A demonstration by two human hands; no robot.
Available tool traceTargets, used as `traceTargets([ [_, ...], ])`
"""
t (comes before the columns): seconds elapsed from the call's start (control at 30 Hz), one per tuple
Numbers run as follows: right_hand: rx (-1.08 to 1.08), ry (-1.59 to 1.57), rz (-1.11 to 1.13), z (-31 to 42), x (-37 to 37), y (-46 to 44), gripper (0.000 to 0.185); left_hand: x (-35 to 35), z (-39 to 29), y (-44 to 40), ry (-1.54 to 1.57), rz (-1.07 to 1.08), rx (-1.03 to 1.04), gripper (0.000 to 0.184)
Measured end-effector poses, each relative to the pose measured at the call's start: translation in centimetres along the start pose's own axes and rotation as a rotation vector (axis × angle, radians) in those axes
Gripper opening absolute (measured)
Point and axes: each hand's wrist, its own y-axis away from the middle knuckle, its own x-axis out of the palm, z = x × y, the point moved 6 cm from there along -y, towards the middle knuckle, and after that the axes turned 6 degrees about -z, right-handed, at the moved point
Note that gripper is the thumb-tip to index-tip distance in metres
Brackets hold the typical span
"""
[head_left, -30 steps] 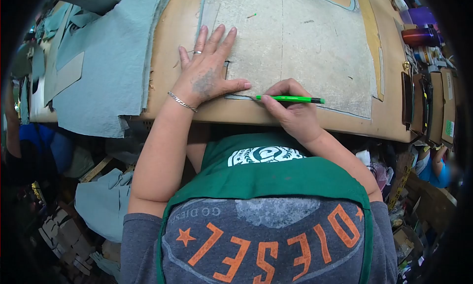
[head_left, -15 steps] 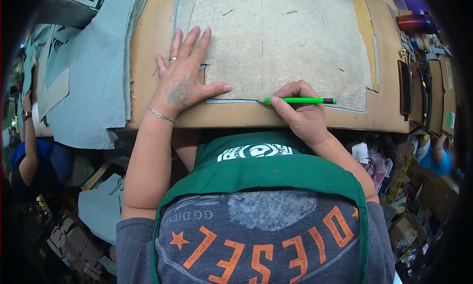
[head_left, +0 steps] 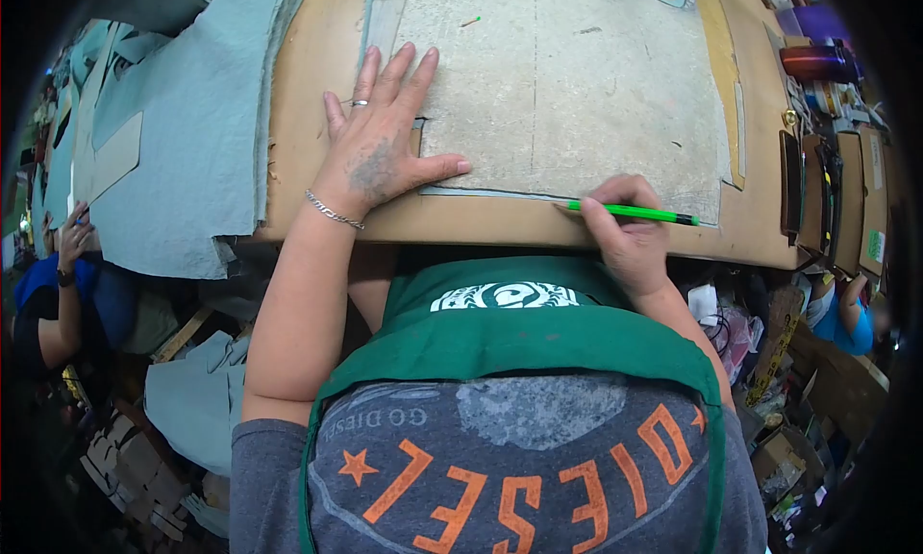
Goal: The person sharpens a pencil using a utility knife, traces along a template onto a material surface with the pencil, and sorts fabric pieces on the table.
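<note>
Green pencil (head_left: 639, 213), slightly right of frame centre, lies pinched between the thumb and fingers of the right hand (head_left: 630, 232), its point toward the left and its black-banded end toward the right. From my remote station I log the mottled grey-beige sheet (head_left: 577, 93) at upper centre, running out of the top of the frame, on the tan table (head_left: 303, 160). Along its lower margin shows a pale blue strip (head_left: 490, 196) with a dark line beside it; I cannot tell drawn mark from shadow. The left hand (head_left: 380, 141), left of centre, grasps nothing: it is spread palm down, thumb on the sheet near its lower left notch, longer fingertips over its left margin. Step in hand, as I judge it: marking along the lower edge, with the left hand as a weight. Whether the pencil tip bears down at this instant I cannot tell. I judge that the next move calls for steady pressure from the left palm and a tip guided close against the edge toward the lower right corner; a slipping sheet would spoil the line. Blue-grey material (head_left: 192, 150) drapes at upper left.
</note>
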Motion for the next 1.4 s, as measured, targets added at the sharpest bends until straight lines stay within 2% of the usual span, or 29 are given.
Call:
traceTargets([
  [0.27,0.308,-0.402,-0.101,-0.6,-1.6,-0.3,0.012,-0.2,-0.2,0.0,-0.009,-0.003,-0.008,0.103],
  [0.47,0.344,-0.399,-0.121,-1.5,-1.5,-0.4,0.013,-0.2,-0.1,0.1,-0.019,-0.014,0.0,0.102],
  [0.57,0.264,-0.177,-0.059,-1.1,-1.1,-0.2,0.013,-0.2,-0.1,0.1,-0.017,-0.018,0.001,0.102],
  [0.67,0.084,-0.019,-0.046,-0.9,-0.8,-0.1,0.013,-0.2,-0.1,0.1,-0.021,-0.021,0.005,0.102],
  [0.77,-0.038,-0.012,-0.047,-0.5,-0.6,0.0,0.014,-0.1,0.0,0.1,-0.024,-0.025,0.008,0.103],
  [1.17,-0.046,-0.002,-0.037,-0.2,-0.4,0.2,0.014,-0.2,-0.1,0.1,-0.011,-0.023,0.004,0.101],
  [1.27,0.003,-0.109,0.06,0.8,2.6,0.0,0.013,-0.2,-0.1,0.1,0.013,-0.02,-0.013,0.102],
  [1.4,-0.105,-0.048,0.176,1.4,6.8,-0.6,0.012,-0.3,-0.1,0.2,0.028,-0.039,-0.005,0.101],
])
